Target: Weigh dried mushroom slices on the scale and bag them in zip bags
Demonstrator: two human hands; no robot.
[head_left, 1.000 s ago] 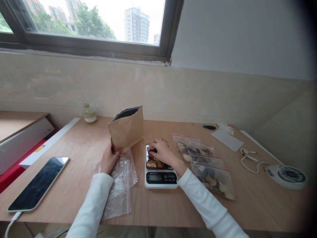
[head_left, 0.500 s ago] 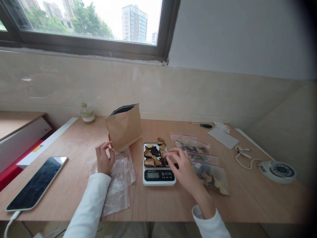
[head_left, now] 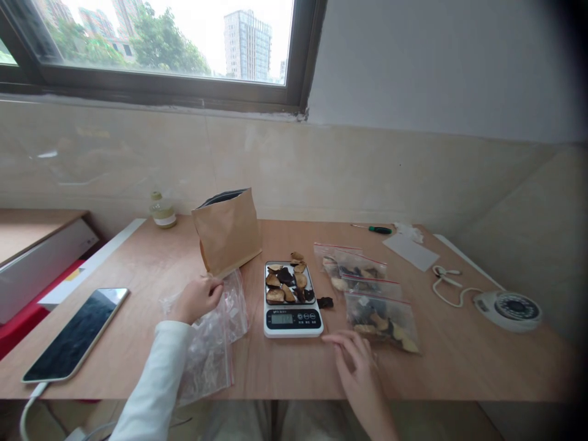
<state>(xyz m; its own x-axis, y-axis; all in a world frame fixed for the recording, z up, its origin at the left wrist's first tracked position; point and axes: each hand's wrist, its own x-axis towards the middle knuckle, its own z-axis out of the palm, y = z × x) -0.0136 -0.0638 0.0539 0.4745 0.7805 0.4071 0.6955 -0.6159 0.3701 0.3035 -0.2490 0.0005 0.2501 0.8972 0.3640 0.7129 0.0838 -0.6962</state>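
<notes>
A white digital kitchen scale [head_left: 293, 331] stands in the middle of the table. Dried mushroom-like slices [head_left: 285, 277], brown and black, cover its tray, and a few stick out past the far edge. One dark piece [head_left: 325, 302] lies on the table to the scale's right. My left hand [head_left: 198, 300] is curled closed above clear zip bags [head_left: 206, 358], in front of a standing kraft paper pouch [head_left: 229, 236]; whether anything is in its fingers is hidden. Close to the scale's front right corner, my right hand [head_left: 356, 361] has its fingers stretched and apart, holding nothing.
Filled zip bags [head_left: 381, 321] of dried slices lie right of the scale. A phone [head_left: 76, 337] is at the left, a small bottle [head_left: 162, 211] at the back. Farther right are a screwdriver [head_left: 379, 230], a white card [head_left: 410, 252] and a white corded device [head_left: 508, 310].
My right hand has drawn back from the scale tray toward the table's front. My left hand has turned and its fingers have curled in. The view has shifted slightly.
</notes>
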